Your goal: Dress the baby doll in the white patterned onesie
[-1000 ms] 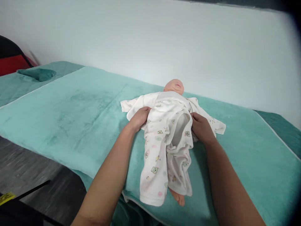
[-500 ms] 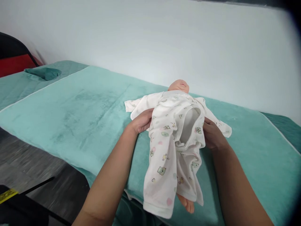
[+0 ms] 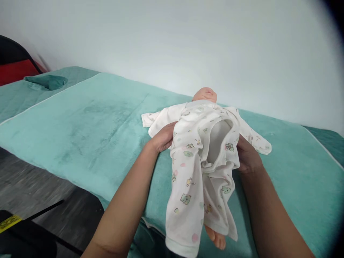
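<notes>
Doll (image 3: 204, 94) is lying on its back on the green bed (image 3: 88, 122), head toward the white wall (image 3: 172, 43), feet toward the camera wearer. It is wearing a white printed top (image 3: 168, 115), sleeves spreading out to both sides, and matching trousers (image 3: 185, 172). Trousers are covering the lower body and reaching up over the belly. An oval opening (image 3: 217, 141) in them is facing the camera, showing pale cloth inside.

Left hand (image 3: 166, 138) is touching the trousers at the left side near the hip, fingers going behind the cloth. Right hand (image 3: 248, 154) is doing likewise on the right side, fingertips hidden. Can't tell whether either one is pinching fabric or just supporting from beneath; cloth is blocking the view.

One foot (image 3: 216, 239) is poking out below the right-hand hem; the left-hand leg end is hanging near the bed's front edge, no toes showing. A face hole (image 3: 49, 82) is sitting at the bed's far left end, near a black-and-red object (image 3: 18, 70). A yellow label (image 3: 10, 223) is showing lower left, above grey floor (image 3: 29, 179).
</notes>
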`<state>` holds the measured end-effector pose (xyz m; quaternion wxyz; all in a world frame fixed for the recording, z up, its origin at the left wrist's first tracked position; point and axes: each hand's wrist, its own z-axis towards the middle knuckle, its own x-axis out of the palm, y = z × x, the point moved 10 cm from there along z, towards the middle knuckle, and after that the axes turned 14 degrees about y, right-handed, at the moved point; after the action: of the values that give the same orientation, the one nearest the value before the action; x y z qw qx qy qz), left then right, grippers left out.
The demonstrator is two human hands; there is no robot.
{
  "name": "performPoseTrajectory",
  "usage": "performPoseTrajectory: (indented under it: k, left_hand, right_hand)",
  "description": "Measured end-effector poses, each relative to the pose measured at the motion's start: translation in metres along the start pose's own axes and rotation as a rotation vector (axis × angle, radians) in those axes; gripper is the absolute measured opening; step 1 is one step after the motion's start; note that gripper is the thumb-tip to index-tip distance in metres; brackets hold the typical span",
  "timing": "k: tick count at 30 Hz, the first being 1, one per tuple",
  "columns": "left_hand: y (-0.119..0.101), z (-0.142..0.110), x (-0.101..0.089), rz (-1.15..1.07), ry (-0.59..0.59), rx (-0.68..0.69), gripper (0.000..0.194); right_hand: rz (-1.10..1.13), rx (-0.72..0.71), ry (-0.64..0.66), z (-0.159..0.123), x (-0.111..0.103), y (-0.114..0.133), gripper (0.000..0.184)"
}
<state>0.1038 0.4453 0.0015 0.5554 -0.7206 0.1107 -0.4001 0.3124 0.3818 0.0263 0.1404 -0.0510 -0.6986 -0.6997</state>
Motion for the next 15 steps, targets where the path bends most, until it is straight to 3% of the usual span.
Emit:
performPoseTrajectory:
  k: [3, 7, 12, 15]
  left_hand:
    - [0.004, -0.002, -0.002, 0.039, -0.013, -0.046, 0.039]
    - [-0.002, -0.003, -0.005, 0.077, -0.036, 0.011, 0.035]
    - [-0.002, -0.005, -0.018, 0.104, -0.16, 0.022, 0.023]
    - [-0.004, -0.004, -0.018, 0.101, -0.169, 0.056, 0.02]
  right_hand:
    - [-0.044, -0.007, -0.016, -0.002, 0.001, 0.004, 0.03]
    - [-0.098, 0.005, -0.018, -0.003, -0.003, 0.003, 0.025]
    - [-0.166, 0.002, -0.008, 0.001, -0.003, 0.0, 0.024]
    - [-0.116, -0.025, -0.01, 0.005, -0.002, 0.0, 0.023]
